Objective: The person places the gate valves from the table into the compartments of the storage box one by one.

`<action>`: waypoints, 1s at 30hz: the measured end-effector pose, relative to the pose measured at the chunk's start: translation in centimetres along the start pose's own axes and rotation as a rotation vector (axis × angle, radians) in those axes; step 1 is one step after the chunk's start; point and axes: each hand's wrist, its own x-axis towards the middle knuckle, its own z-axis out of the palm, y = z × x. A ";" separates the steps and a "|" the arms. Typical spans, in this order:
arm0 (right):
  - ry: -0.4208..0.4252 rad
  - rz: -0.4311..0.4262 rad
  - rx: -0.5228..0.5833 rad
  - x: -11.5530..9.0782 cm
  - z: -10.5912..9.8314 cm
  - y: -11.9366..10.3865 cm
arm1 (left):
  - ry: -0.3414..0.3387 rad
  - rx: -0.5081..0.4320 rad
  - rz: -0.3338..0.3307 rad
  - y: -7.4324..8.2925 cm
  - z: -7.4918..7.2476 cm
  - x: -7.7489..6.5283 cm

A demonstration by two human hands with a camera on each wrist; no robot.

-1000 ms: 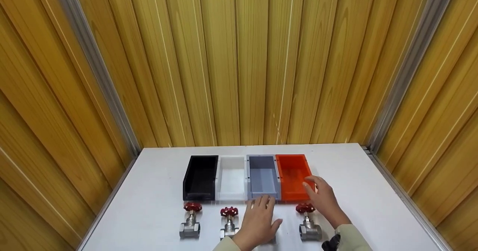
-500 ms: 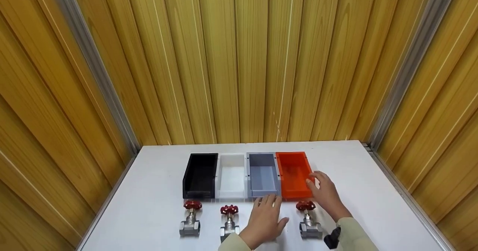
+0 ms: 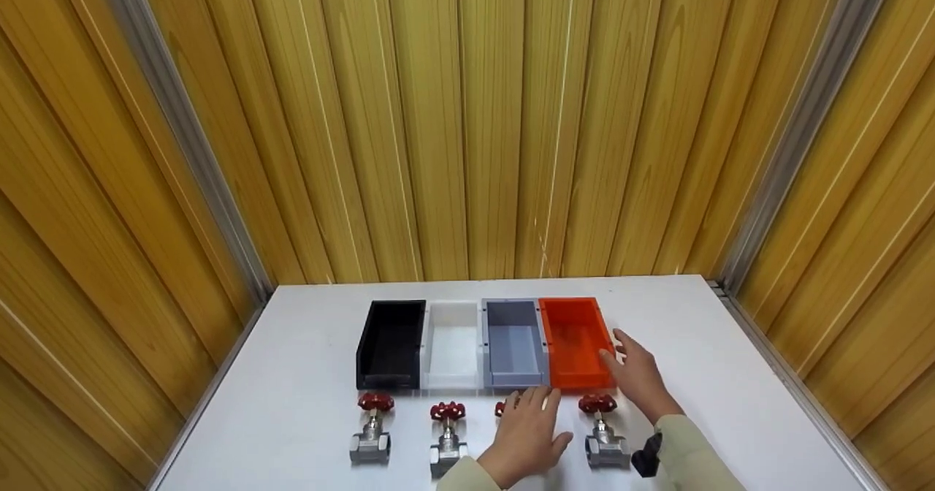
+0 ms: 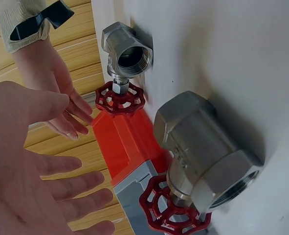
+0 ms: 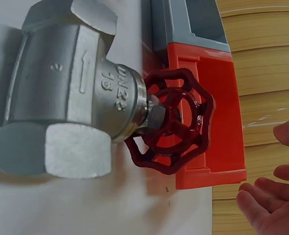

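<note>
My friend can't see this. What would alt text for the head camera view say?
A person's open left hand hides most of the third in a row of four metal valves with red handwheels on a white table; their right hand is beside an orange bin. To its left, behind the valves, stand a grey bin, white bin and black bin.

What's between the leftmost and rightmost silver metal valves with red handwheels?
In the head view, a second silver valve and a third silver valve mostly hidden by the left hand; the left wrist view shows that third clearly.
</note>
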 end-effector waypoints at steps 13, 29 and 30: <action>-0.035 0.009 -0.058 1.5 0.3 0.5 | -0.025 -0.004 0.032 0.8 0.7 0.4; -0.062 0.020 -0.032 3.3 0.6 0.5 | -0.054 0.011 0.042 1.8 1.6 1.1; -0.062 0.021 -0.037 3.4 0.6 0.5 | -0.062 0.010 0.043 1.9 1.6 1.2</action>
